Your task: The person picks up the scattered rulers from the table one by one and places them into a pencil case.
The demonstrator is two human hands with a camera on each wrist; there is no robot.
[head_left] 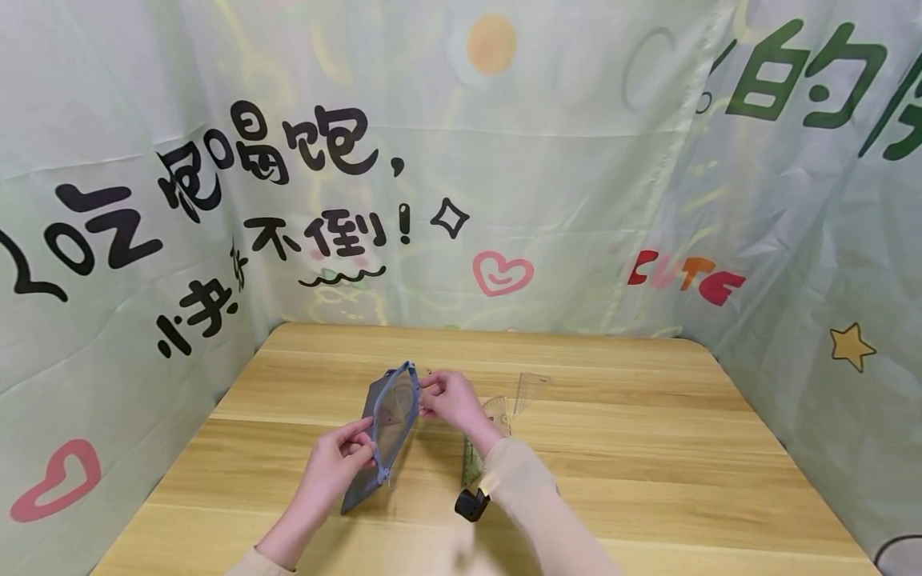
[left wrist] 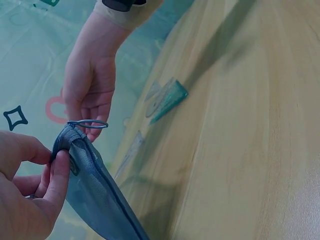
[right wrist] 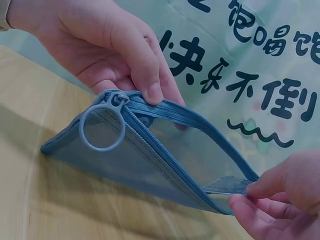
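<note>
A blue-grey mesh zip pouch is held up, tilted, above the wooden table, and its zipped mouth gapes wide. My left hand pinches one side of the mouth between thumb and fingers, near the zipper end with the ring pull. On the opposite side, my right hand pinches the rim with thumb and forefinger. A clear piece with faint lines shows within the mouth, right at the right fingertips. Much of the mesh side is hidden behind my left hand in the head view.
Under my right forearm lie a green ruler and a clear protractor. A clear set square lies just beyond them. Another clear flat piece lies near the table's far edge. Printed cloth walls surround the table.
</note>
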